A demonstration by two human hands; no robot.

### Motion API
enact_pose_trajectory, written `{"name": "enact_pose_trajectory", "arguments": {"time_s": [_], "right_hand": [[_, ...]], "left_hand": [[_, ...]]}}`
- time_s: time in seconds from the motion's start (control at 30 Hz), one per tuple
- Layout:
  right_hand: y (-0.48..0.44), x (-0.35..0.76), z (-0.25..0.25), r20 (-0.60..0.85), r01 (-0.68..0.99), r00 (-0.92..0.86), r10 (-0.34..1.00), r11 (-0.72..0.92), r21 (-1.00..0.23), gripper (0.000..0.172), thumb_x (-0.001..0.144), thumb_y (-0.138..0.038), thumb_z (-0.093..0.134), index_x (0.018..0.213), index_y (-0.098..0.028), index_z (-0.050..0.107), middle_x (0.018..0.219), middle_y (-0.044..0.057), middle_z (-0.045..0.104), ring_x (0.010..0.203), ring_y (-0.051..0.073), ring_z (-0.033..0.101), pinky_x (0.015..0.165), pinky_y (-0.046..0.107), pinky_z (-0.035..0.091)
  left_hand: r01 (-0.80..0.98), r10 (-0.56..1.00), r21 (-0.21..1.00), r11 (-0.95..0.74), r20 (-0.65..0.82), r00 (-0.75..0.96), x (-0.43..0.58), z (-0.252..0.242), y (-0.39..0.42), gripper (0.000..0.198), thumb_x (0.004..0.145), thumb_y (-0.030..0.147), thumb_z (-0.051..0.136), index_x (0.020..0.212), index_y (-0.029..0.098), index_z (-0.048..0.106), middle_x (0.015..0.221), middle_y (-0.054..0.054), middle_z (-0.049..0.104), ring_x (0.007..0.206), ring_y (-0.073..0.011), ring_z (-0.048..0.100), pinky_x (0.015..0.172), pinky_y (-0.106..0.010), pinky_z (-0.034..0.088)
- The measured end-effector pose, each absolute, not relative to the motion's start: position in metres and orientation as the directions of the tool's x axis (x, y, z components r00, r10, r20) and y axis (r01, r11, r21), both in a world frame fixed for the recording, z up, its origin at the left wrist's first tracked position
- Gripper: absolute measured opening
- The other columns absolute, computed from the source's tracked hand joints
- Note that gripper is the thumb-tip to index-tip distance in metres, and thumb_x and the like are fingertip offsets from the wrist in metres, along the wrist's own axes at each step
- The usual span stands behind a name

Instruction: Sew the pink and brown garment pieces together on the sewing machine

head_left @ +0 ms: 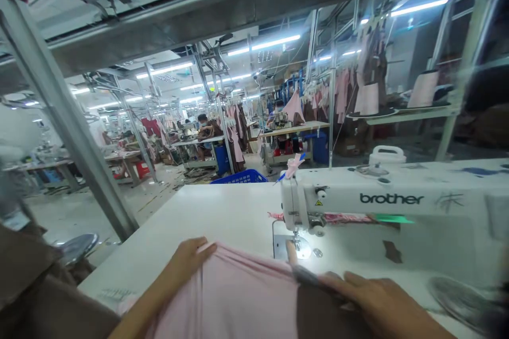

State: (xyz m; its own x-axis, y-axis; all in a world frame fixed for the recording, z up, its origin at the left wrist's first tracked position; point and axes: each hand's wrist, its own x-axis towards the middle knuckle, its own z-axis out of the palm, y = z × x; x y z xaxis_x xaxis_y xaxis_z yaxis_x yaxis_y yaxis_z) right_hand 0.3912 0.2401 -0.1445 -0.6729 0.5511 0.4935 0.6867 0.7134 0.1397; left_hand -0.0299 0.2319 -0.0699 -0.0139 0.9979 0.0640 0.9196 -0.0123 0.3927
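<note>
My left hand (190, 259) grips the left edge of a pink fabric piece (242, 296) on the white sewing table (222, 212), its fingers curled over the cloth. Resting on a brown fabric piece (318, 312) joined to the pink one, my right hand (382, 302) has its fingers stretched toward the needle. The front corner of the fabric lies just before the presser foot (300, 243) of a white Brother sewing machine (389, 198).
A slanted metal post (67, 111) stands left of the table. A blue basket (240, 177) sits behind the table. Further back are other sewing stations, hanging pink and brown garments (345, 90) and seated workers (204, 127). A brown fabric heap (32, 286) lies at the lower left.
</note>
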Motion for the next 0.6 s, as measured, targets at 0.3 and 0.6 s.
{"name": "enact_pose_trajectory", "arguments": {"time_s": [0.3,0.6], "right_hand": [[0.293,0.356,-0.153,0.457,0.659,-0.736,0.499,0.683,0.315,0.063,0.069,0.008,0.039,0.125,-0.02,0.049,0.081,0.001,0.069,0.054,0.017,0.065,0.045,0.028,0.035],[0.307,0.364,-0.148,0.331,0.665,-0.747,0.577,0.654,0.36,0.065,0.069,0.007,0.04,0.126,-0.021,0.053,0.067,-0.001,0.067,0.042,0.019,0.059,0.042,0.03,0.029]], "left_hand": [[0.991,0.99,-0.007,0.135,0.047,-0.134,-0.018,-0.099,0.324,0.04,0.099,0.049,0.031,0.088,0.02,0.055,0.088,-0.011,0.069,0.086,-0.0274,0.066,0.071,-0.032,0.042],[0.988,0.994,-0.124,0.096,0.073,-0.087,-0.001,-0.102,0.381,0.043,0.1,0.051,0.029,0.101,0.02,0.058,0.091,-0.013,0.07,0.088,-0.0291,0.068,0.071,-0.033,0.046]]}}
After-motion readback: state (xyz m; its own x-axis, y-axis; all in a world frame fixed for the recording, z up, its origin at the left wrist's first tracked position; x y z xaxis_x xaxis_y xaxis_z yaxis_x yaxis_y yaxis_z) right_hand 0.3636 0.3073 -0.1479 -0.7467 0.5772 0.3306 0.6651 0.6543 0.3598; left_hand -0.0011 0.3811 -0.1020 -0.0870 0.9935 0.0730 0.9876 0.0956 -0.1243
